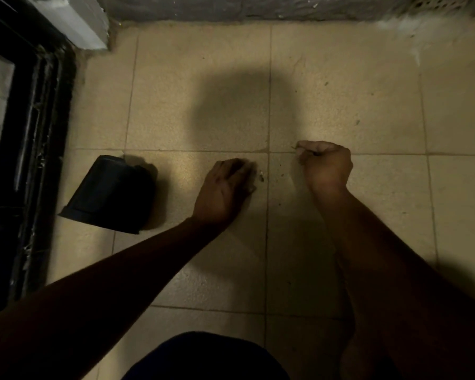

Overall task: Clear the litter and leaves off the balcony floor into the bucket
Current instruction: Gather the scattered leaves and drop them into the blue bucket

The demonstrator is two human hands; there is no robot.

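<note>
Right hand [325, 167] at about 3 o'clock from centre, fingers curled into a fist that pinches a thin dark bit of litter [299, 149], likely a twig or leaf stem, poking out at its upper left. Left hand [226, 189] near centre, resting on the tiled balcony floor [340, 91] with fingers bent down onto the tile; whether it holds anything I cannot tell. Between the hands, small leaf crumbs [261, 177] lie just beside the left fingertips. At 9 o'clock, a dark bucket [110, 193] tipped on its side, apart from the left hand. A black door frame [33, 133] runs along the left edge; a rough grey wall [258, 6] at 12 o'clock
</note>
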